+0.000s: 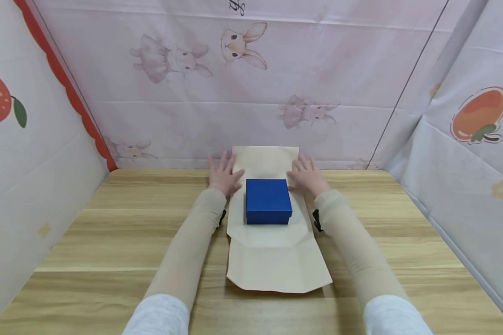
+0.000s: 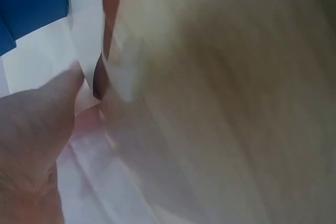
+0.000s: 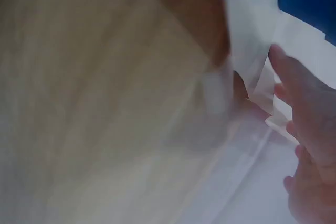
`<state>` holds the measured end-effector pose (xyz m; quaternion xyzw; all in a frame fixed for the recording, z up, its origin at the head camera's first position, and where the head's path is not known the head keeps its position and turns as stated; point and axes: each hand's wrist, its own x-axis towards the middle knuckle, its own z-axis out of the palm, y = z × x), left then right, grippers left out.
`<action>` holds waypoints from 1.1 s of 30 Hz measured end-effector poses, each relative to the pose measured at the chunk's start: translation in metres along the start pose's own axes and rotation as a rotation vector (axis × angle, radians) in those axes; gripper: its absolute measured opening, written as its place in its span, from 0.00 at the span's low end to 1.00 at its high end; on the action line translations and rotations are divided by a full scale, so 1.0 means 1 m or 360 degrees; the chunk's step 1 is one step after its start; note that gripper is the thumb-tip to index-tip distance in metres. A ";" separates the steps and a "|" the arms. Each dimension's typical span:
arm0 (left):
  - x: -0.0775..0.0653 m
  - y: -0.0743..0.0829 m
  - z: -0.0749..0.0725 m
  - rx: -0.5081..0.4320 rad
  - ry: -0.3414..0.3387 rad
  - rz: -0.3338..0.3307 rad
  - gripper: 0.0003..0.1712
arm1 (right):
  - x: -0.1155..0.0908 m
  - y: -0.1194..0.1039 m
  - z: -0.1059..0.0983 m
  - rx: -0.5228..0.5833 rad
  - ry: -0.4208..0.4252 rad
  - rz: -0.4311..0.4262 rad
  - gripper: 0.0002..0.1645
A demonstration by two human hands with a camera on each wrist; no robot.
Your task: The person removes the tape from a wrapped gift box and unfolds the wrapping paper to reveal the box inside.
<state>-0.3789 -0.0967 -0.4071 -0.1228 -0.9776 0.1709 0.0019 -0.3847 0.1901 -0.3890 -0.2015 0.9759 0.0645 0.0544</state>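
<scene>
A blue lidded box [image 1: 268, 201] sits on a long, creased cream paper sheet [image 1: 272, 265] with notched side edges. The sheet's far flap stands up against the back wall. At the far left edge of the sheet is my left hand [image 1: 225, 177], fingers spread, thumb toward the box. My right hand [image 1: 308, 177] mirrors it at the far right edge, fingers extended. In the left wrist view the left thumb [image 2: 58, 90] reaches the paper's raised side edge. The right wrist view has the right thumb [image 3: 294, 69] at the opposite side edge, with other fingertips beside the paper.
The wooden table [image 1: 142, 242] spreads to both sides of the sheet. A fabric backdrop [image 1: 251, 116] with rabbit prints rises right behind the table's far edge. Fabric side walls with fruit prints stand at left [image 1: 8, 186] and right [image 1: 465, 172].
</scene>
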 end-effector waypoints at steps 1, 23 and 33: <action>-0.001 0.000 0.000 -0.0052 -0.0037 0.0013 0.35 | -0.001 0.000 0.002 0.0074 -0.0026 -0.0002 0.43; -0.014 -0.036 0.006 -0.0729 -0.0471 0.0040 0.49 | -0.029 0.031 0.012 0.0462 -0.0278 0.0100 0.52; -0.029 -0.054 0.009 -0.0757 -0.0268 0.0184 0.43 | -0.036 0.045 0.019 0.0518 -0.0109 0.0009 0.50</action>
